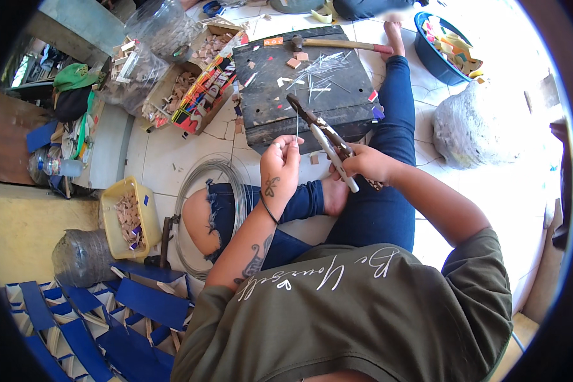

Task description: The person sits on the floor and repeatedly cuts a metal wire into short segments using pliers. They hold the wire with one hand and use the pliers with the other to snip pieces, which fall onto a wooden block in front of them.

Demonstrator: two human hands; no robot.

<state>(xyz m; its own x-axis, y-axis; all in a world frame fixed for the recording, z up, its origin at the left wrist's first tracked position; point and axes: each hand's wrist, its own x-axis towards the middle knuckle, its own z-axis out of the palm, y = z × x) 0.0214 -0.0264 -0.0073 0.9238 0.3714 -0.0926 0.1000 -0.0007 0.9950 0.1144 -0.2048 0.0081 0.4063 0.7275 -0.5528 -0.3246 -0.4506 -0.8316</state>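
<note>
My left hand point(282, 159) pinches a thin straight piece of metal wire point(297, 121) that points up from the fingertips. My right hand point(367, 164) is closed around the handles of long pliers point(325, 135), one handle pale and the other dark. The dark jaws sit close to the wire's upper end; whether they touch it I cannot tell. Beyond both hands stands a low black work block point(261, 79), with a scatter of cut wire pieces point(325, 70) on top. A coil of wire point(191, 184) hangs around my bent left knee.
A hammer point(344, 44) lies along the block's far edge beside small wooden bits point(293, 62). Cartons of wood pieces point(194, 92) and a yellow tub point(108, 216) stand left, blue-topped wooden parts point(149, 302) lower left. A blue basin point(430, 60) and plastic-wrapped bundle point(468, 130) sit right.
</note>
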